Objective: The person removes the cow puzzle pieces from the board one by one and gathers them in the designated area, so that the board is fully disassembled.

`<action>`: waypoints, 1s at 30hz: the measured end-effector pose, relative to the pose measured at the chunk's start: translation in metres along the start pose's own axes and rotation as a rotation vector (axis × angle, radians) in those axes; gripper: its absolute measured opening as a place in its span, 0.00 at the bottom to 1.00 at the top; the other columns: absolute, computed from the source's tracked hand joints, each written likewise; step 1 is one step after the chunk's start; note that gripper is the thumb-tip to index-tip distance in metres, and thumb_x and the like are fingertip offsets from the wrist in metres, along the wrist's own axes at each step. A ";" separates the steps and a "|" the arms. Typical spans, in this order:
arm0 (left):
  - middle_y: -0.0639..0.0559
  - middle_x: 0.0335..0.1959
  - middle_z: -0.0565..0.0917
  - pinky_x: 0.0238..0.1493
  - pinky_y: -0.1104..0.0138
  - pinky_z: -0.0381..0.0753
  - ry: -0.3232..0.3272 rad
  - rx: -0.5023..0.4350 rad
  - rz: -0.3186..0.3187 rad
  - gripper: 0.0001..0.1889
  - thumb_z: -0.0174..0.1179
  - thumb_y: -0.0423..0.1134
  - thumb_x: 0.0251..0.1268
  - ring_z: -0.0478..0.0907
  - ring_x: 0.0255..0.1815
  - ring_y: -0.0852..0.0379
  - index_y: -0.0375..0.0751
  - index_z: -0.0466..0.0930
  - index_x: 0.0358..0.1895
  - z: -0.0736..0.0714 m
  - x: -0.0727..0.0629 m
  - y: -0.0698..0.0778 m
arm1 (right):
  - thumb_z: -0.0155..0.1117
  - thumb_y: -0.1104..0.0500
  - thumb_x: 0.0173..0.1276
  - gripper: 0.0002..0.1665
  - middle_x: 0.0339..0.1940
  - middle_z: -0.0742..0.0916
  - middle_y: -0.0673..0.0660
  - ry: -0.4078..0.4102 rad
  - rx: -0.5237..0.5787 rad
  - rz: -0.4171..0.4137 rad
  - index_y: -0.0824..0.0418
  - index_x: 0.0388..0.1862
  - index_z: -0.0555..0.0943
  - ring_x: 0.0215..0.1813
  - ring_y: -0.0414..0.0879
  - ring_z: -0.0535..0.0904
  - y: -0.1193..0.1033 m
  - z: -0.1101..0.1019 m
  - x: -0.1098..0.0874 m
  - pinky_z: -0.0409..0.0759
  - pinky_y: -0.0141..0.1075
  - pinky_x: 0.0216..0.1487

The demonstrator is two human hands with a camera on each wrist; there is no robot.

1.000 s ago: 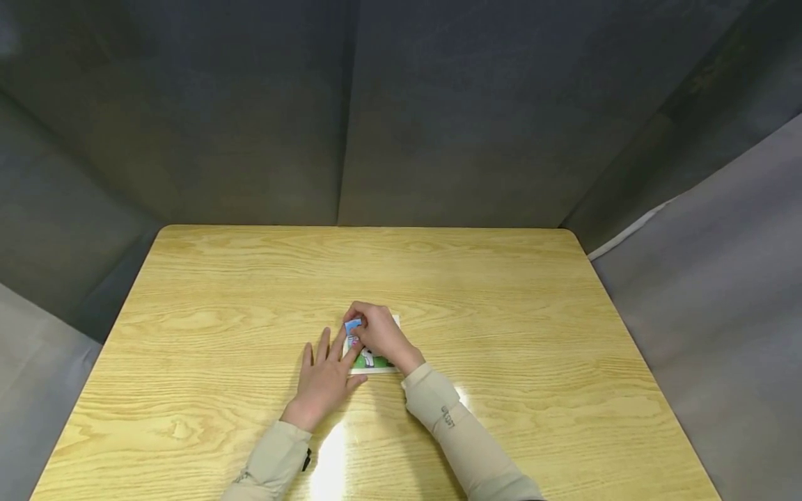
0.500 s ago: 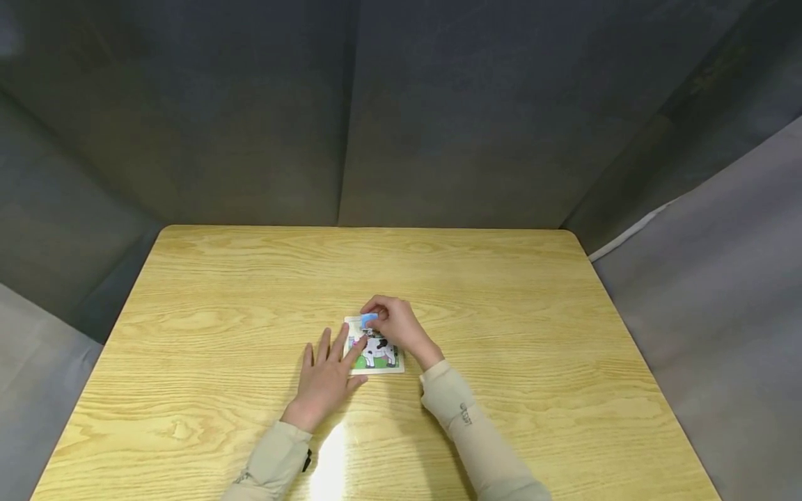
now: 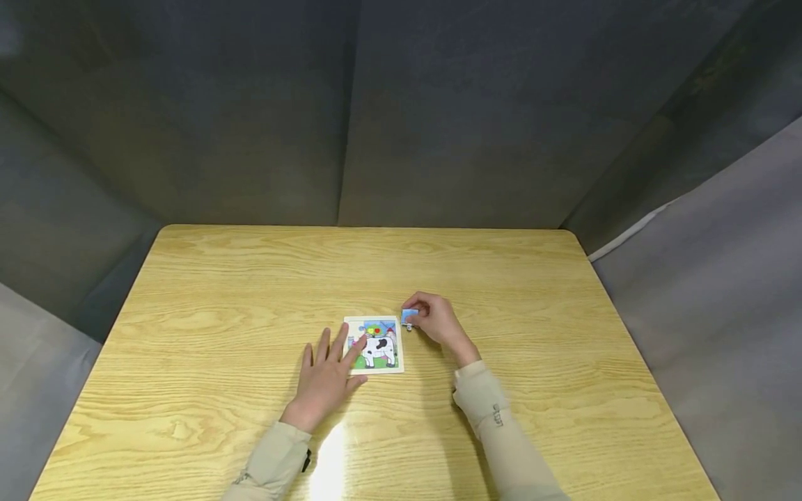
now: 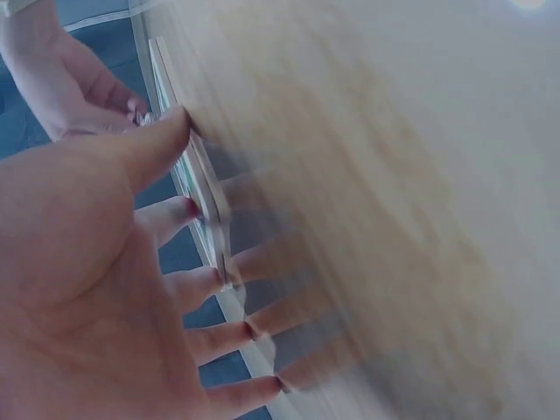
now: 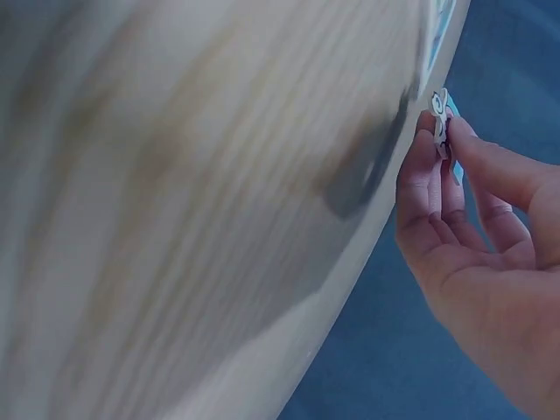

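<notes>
A small cow jigsaw puzzle (image 3: 380, 351) with a pale frame lies on the table, its upper left corner showing a bare pale gap. My left hand (image 3: 326, 381) is spread with straight fingers over the puzzle's left side, its fingertips touching the frame and picture. Just right of the frame's upper right corner, my right hand (image 3: 436, 321) pinches a blue puzzle piece (image 3: 410, 317) between thumb and fingers. In the right wrist view that puzzle piece (image 5: 442, 127) is seen nearly edge-on, held above the tabletop.
The wooden table (image 3: 250, 278) spreads around the puzzle on all sides. Dark grey curtains (image 3: 438, 139) stand behind and beside it. A bright light reflection lies on the tabletop near the left forearm.
My right hand has lifted the blue puzzle piece from the puzzle's upper left and carried it right, past the frame's edge. The left hand stays where it was.
</notes>
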State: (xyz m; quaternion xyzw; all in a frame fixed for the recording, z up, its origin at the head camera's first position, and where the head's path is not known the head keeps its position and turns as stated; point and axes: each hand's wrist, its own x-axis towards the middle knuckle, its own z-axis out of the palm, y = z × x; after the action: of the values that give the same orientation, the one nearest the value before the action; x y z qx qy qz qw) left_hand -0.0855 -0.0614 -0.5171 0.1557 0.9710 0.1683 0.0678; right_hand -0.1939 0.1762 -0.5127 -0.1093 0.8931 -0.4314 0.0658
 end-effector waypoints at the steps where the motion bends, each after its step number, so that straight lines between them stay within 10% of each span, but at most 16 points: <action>1: 0.41 0.79 0.50 0.68 0.34 0.49 0.000 -0.001 0.001 0.34 0.57 0.54 0.69 0.46 0.76 0.32 0.52 0.60 0.76 0.000 0.000 0.000 | 0.69 0.70 0.62 0.09 0.32 0.85 0.56 0.002 0.001 0.008 0.63 0.41 0.85 0.28 0.45 0.73 0.003 -0.003 -0.001 0.73 0.34 0.31; 30: 0.39 0.78 0.52 0.67 0.33 0.51 0.031 -0.004 0.018 0.34 0.59 0.53 0.68 0.48 0.75 0.31 0.51 0.62 0.75 -0.002 -0.001 0.002 | 0.67 0.69 0.64 0.10 0.44 0.80 0.59 -0.043 -0.070 0.105 0.65 0.45 0.84 0.42 0.49 0.74 0.037 -0.032 -0.019 0.77 0.41 0.46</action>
State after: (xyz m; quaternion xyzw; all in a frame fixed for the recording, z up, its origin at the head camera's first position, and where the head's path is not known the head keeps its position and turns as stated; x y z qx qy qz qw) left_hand -0.0846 -0.0609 -0.5142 0.1615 0.9702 0.1733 0.0517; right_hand -0.1877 0.2272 -0.5217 -0.0736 0.9106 -0.3933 0.1037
